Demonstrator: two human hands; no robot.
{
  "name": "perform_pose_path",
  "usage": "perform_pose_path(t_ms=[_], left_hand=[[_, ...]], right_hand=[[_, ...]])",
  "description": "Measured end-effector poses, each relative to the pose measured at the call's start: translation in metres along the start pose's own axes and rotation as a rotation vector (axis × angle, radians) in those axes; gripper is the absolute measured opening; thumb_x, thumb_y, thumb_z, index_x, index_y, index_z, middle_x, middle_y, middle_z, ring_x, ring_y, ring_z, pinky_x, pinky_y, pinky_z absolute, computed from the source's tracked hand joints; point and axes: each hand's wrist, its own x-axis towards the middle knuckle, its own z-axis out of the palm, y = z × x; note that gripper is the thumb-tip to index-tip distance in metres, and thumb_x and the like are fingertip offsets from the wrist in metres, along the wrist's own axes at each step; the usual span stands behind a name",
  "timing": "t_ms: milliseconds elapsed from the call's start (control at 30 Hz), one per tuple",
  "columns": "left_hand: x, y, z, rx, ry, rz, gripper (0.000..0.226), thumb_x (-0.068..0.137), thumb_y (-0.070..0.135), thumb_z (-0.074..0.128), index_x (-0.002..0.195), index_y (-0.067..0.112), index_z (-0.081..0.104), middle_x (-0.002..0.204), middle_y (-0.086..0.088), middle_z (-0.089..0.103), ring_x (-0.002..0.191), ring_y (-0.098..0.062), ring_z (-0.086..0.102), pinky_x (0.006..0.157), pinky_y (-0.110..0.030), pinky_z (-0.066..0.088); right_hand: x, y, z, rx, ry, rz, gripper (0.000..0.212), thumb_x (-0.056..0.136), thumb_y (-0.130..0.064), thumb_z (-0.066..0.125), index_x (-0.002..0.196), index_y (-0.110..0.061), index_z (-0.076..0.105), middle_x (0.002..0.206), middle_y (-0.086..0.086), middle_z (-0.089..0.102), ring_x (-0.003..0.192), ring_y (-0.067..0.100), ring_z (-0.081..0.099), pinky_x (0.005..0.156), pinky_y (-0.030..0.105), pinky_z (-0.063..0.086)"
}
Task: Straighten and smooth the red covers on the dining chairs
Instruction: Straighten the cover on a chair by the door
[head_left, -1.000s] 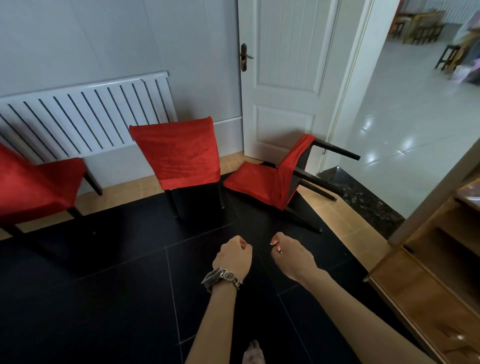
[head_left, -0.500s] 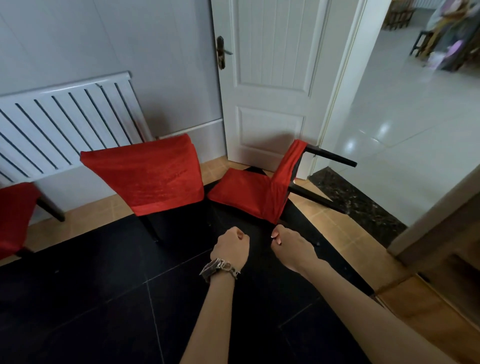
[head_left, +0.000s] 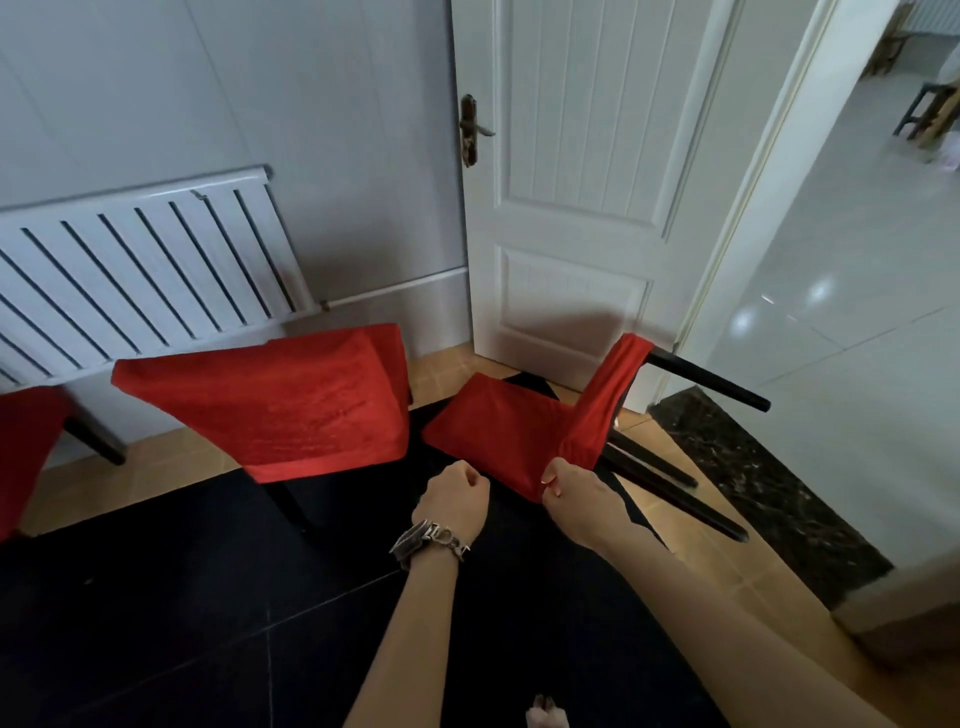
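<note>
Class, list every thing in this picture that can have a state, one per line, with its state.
Tipped chair, lying on its side, legs pointing right.
Tipped chair's cover, on, bunched at its lower corner.
Middle cover, on its upright chair.
Door, open.
Left hand, a fist, holding nothing.
Right hand, curled at the tipped chair's cover; grip unclear.

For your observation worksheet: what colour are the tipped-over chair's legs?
The legs are black, best seen in the head view.
</note>
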Motion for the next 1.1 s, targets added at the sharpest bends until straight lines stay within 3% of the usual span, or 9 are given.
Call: perform_pose_path(t_ms=[433, 633, 1100], left_hand=[[0.145, 0.043, -0.021, -0.051, 0.015, -0.046, 0.022, 0.093, 0.031, 0.044, 0.101, 0.019, 0.062, 0.103, 0.000, 0.067, 0.090, -0.021, 0.063, 0.078, -0.034, 0.051], [0.236, 0.045, -0.053, -0.037, -0.014, -0.033, 0.023, 0.094, 0.029, 0.045, 0.103, 0.018, 0.062, 0.107, -0.001, 0.067, 0.099, -0.022, 0.062, 0.088, -0.037, 0.050], [0.421, 0.056, -0.104, -0.018, -0.056, -0.033, 0.020, 0.095, 0.027, 0.045, 0.102, 0.020, 0.061, 0.104, 0.000, 0.068, 0.090, -0.024, 0.065, 0.079, -0.035, 0.051]], right_hand=[[0.164, -0.006, -0.038, -0.063, -0.036, -0.049, 0.025, 0.095, -0.022, 0.040, 0.115, -0.017, 0.053, 0.116, 0.002, 0.058, 0.103, 0.020, 0.056, 0.080, 0.032, 0.044], [0.250, -0.033, -0.040, -0.082, -0.007, -0.009, 0.027, 0.095, -0.021, 0.038, 0.117, -0.018, 0.053, 0.118, 0.000, 0.057, 0.103, 0.020, 0.055, 0.076, 0.031, 0.040], [0.418, -0.086, -0.053, -0.074, 0.041, 0.018, 0.022, 0.096, -0.023, 0.039, 0.110, -0.017, 0.055, 0.108, 0.000, 0.056, 0.096, 0.019, 0.055, 0.078, 0.034, 0.047]])
